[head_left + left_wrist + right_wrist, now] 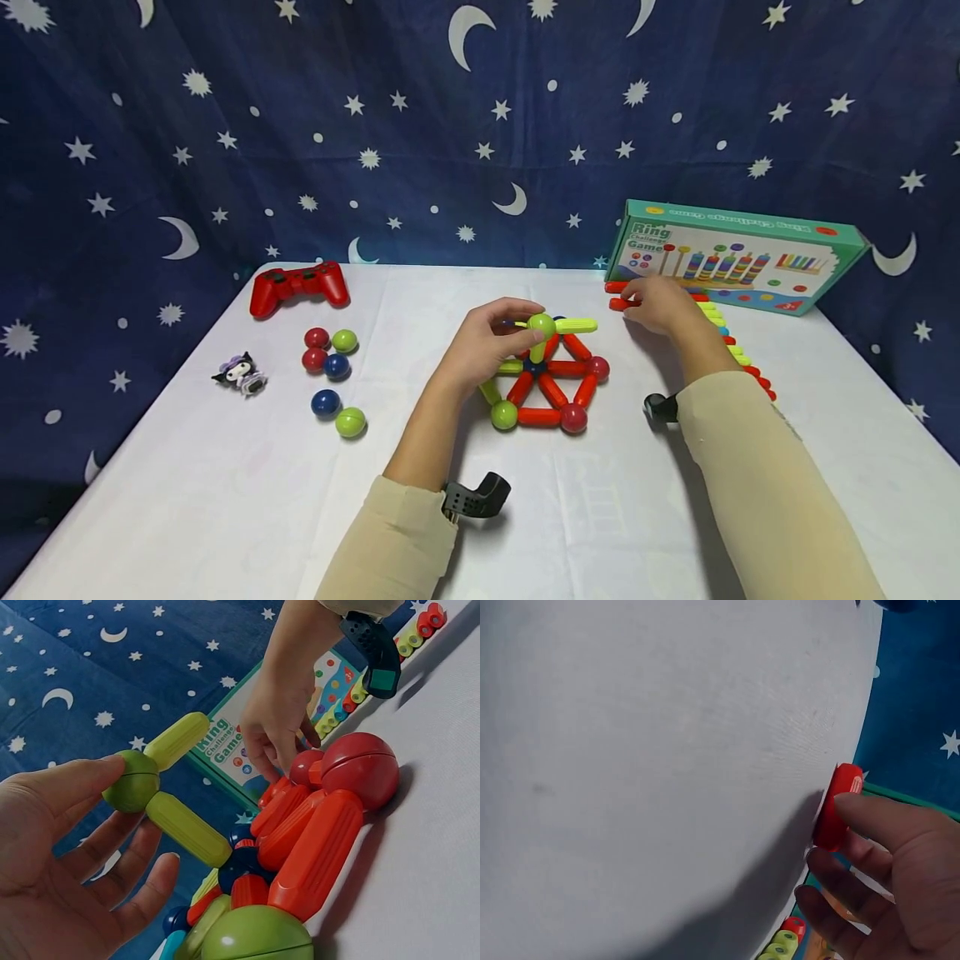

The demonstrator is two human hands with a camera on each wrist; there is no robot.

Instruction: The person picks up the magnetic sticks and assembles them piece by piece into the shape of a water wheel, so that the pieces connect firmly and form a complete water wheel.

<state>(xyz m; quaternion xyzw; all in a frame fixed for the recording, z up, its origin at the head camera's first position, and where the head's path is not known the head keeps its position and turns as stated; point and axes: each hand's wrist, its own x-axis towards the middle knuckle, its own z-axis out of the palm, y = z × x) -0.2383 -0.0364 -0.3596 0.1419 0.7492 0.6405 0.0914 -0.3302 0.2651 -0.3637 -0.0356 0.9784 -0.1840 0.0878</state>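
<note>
My left hand [480,346] pinches a green ball [131,781] between thumb and fingers. This ball tops an upright yellow-green rod [189,829] rising from the dark blue hub ball [534,365] of a flat wheel of rods and balls. A second yellow-green rod [576,325] sticks out sideways from the held ball. Red rods [538,417], a red ball [574,418] and a green ball [504,414] form the wheel's near side; my left hand hides part of its far left. Over by the box, my right hand [660,304] pinches a red rod [841,806] between thumb and fingers.
The game box [735,258] stands at the back right, with a row of coloured rods [738,352] before it. Loose red, green and blue balls [337,367] lie on the left, near a small figurine [242,374] and a red game controller [298,287].
</note>
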